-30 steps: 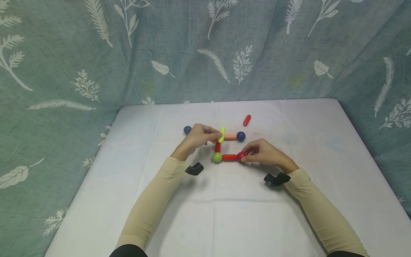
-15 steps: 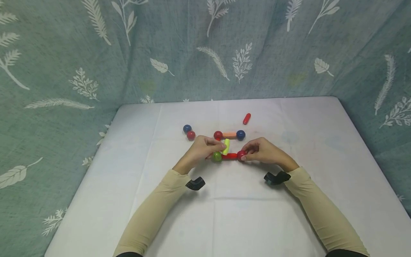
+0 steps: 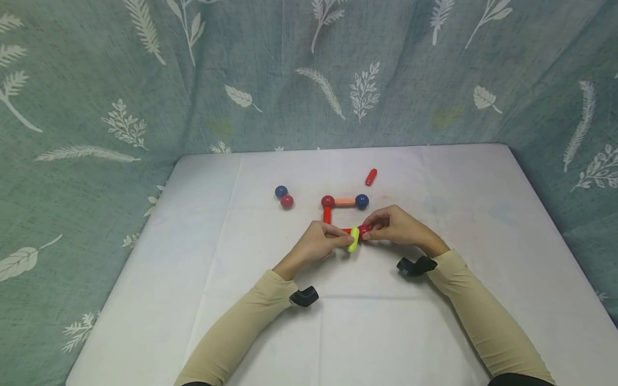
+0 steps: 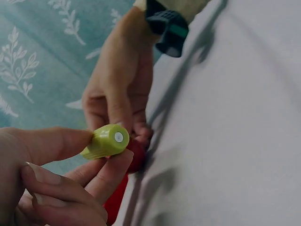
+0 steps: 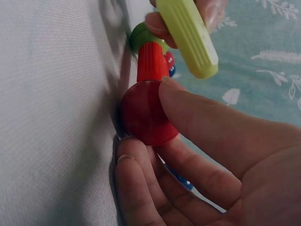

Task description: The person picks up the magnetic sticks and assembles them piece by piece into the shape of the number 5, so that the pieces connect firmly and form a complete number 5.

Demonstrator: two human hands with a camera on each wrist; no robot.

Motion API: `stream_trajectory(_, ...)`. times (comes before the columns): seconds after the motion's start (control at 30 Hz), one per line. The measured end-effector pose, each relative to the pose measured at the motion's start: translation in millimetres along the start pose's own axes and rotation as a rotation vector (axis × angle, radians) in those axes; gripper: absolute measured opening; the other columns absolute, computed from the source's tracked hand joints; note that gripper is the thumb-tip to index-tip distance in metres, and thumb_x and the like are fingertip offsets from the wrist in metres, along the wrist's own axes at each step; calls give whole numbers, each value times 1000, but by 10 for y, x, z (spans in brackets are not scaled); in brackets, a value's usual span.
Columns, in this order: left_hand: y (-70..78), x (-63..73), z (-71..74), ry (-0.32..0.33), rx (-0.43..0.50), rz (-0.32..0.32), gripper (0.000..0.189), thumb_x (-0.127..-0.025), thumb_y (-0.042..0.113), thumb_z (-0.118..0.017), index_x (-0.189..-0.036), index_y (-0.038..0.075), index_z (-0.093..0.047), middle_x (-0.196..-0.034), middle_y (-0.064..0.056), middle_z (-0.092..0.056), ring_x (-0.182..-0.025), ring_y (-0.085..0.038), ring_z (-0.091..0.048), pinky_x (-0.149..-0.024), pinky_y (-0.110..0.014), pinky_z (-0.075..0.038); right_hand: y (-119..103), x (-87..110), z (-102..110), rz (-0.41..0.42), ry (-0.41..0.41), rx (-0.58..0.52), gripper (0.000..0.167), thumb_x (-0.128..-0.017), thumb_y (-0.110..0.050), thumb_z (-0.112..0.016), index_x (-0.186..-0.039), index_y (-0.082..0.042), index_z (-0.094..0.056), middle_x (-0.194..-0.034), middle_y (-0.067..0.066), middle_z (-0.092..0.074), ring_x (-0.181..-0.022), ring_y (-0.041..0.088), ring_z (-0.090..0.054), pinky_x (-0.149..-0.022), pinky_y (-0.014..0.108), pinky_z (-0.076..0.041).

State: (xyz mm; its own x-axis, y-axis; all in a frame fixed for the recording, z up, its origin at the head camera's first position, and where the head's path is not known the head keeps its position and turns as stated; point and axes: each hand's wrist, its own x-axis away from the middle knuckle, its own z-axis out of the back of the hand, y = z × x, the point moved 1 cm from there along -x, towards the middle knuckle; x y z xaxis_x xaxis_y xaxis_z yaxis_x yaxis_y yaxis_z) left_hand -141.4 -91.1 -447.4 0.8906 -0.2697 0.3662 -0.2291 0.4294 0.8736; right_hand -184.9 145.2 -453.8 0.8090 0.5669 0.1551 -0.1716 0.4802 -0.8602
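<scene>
My left hand (image 3: 316, 242) pinches a yellow-green magnetic rod (image 4: 107, 141) between thumb and fingers; a small silvery disc shows in its end. In the head view the rod stands close beside a red ball (image 5: 148, 113). My right hand (image 3: 398, 228) grips that ball with thumb and fingers, low at the white cloth. From the ball a red rod (image 5: 151, 62) runs to a green ball (image 5: 143, 36), which the left hand hides in the head view. Another red rod (image 3: 327, 215) leads back to a red ball (image 3: 328, 201), joined by an orange rod (image 3: 345, 202) to a blue ball (image 3: 362, 201).
A loose red rod (image 3: 371, 177) lies near the back of the white-covered table (image 3: 410, 321). To the left, a blue ball (image 3: 281, 191) and a red ball (image 3: 287, 201) sit side by side. A patterned green curtain (image 3: 270, 69) hangs behind.
My left hand has brought the yellow-green rod toward me and to the right, from above the back red ball to beside the ball in my right hand. The right hand has stayed put.
</scene>
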Motion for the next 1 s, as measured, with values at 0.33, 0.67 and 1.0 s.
stream_trajectory(0.33, -11, 59, -110, 9, -68, 6, 26, -90, 32, -80, -106, 12, -82, -63, 3, -60, -46, -8, -40, -46, -22, -30, 6, 8, 12, 2, -7, 7, 30, -88, -14, -82, -114, 0, -75, -97, 11, -75, -82, 19, -61, -72, 21, -52)
stream_trajectory(0.67, -45, 48, -172, 30, -95, 6, 27, -90, 31, -81, -106, 10, -82, -59, 4, -55, -47, -8, -43, -46, -22, -30, 3, 5, 11, 14, -12, 10, 30, -88, -14, -82, -114, -1, -75, -98, 11, -75, -81, 18, -61, -71, 21, -52)
stream_trajectory(1.0, -76, 58, -220, 28, -73, 2, 24, -91, 29, -80, -104, 9, -82, -60, 3, -59, -42, -7, -42, -42, -21, -32, -3, 3, 12, -3, -7, 28, 30, -88, -14, -82, -115, -2, -75, -99, 11, -75, -81, 18, -60, -70, 22, -50)
